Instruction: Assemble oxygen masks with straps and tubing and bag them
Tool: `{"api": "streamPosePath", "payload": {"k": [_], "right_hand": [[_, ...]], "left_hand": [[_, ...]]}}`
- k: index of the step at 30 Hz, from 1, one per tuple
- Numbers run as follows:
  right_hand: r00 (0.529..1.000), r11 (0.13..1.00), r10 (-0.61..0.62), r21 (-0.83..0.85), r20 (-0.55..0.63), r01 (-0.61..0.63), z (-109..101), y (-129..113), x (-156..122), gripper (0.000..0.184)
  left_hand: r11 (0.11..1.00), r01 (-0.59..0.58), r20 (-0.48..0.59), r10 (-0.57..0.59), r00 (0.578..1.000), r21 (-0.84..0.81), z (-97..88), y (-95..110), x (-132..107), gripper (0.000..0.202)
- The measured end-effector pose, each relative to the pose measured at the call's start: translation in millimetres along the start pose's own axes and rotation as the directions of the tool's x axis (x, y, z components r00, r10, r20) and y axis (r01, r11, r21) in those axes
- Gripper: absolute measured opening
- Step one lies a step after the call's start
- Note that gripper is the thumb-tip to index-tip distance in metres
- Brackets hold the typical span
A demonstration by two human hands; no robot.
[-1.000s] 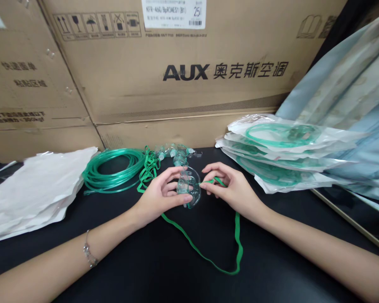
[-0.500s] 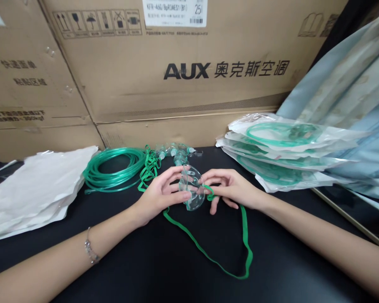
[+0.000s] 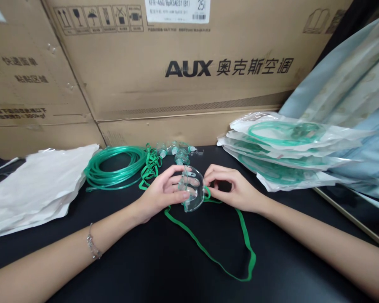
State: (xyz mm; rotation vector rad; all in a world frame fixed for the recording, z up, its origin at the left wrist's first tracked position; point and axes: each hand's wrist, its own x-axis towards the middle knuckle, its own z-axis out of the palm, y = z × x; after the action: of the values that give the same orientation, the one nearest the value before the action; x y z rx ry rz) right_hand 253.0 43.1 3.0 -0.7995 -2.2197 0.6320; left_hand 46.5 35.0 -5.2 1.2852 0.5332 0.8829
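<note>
A clear plastic oxygen mask (image 3: 196,198) is gripped by my left hand (image 3: 162,189), its fingers behind the shell and thumb in front. My right hand (image 3: 232,185) is at the mask's right edge, thumb and forefinger pinching the green elastic strap (image 3: 207,192) where it meets the rim. The rest of the strap hangs in a long loop over the black table, below both hands. Whether the strap end passes through the mask's side hole is too small to tell.
Coiled green tubing (image 3: 113,168) lies left of several clear masks (image 3: 180,153) with tangled green straps (image 3: 150,166). White bags (image 3: 38,185) are stacked at left, packaged tubing sets (image 3: 284,151) at right. A large cardboard box (image 3: 189,97) stands behind the black table (image 3: 151,261).
My right hand's lower fingers have curled in, and its thumb and forefinger have closed near the mask's rim. The small strap loop there has shifted. My left hand keeps its hold.
</note>
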Motion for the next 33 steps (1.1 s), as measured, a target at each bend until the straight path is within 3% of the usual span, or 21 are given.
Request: {"api": "streamPosePath", "payload": {"k": [6,18,21,23,25,26,28,31,33], "right_hand": [[1.0,0.984,0.013,-0.178,-0.007,-0.014,0.0,6.3,0.6,0.01],[0.991,0.885,0.122,-0.446,-0.06,-0.136,-16.4,7.8,0.7,0.009],[0.991,0.921,0.13,-0.37,-0.006,-0.123,-22.5,-0.1,0.0,0.009],[0.991,0.979,0.103,-0.188,0.091,-0.084,-25.0,-3.1,-0.3,0.01],[0.987,0.989,0.109,0.091,0.117,-0.12,-23.0,-2.8,-0.6,0.011],[0.985,0.954,0.147,0.251,0.096,-0.166,-20.0,-1.7,-0.6,0.014],[0.961,0.785,0.273,0.566,0.05,-0.252,-10.2,0.7,0.2,0.025],[0.923,0.459,0.305,0.813,0.233,-0.357,7.3,0.9,5.2,0.042],[0.902,0.329,0.231,0.843,0.365,-0.425,16.1,-0.8,11.0,0.046]], "left_hand": [[0.998,-0.031,0.102,0.037,0.994,-0.061,-1.1,-1.2,-1.3,0.046],[0.992,-0.118,-0.034,0.116,0.993,-0.047,-1.8,0.2,-1.8,0.043],[0.991,-0.128,-0.056,0.126,0.99,-0.03,-0.8,0.2,-0.5,0.043],[0.99,-0.137,-0.084,0.135,0.987,-0.017,0.1,0.7,-0.5,0.043],[0.991,-0.131,-0.112,0.13,0.985,0.001,1.1,1.4,-1.0,0.045],[0.993,-0.121,-0.122,0.121,0.985,0.014,1.5,1.7,-1.2,0.046],[0.994,-0.106,-0.131,0.11,0.985,0.041,1.9,2.5,-1.0,0.048],[0.986,-0.136,-0.099,0.146,0.984,0.099,0.8,4.2,2.6,0.049],[0.974,-0.14,-0.048,0.151,0.987,0.18,-1.1,6.7,6.4,0.05]]}}
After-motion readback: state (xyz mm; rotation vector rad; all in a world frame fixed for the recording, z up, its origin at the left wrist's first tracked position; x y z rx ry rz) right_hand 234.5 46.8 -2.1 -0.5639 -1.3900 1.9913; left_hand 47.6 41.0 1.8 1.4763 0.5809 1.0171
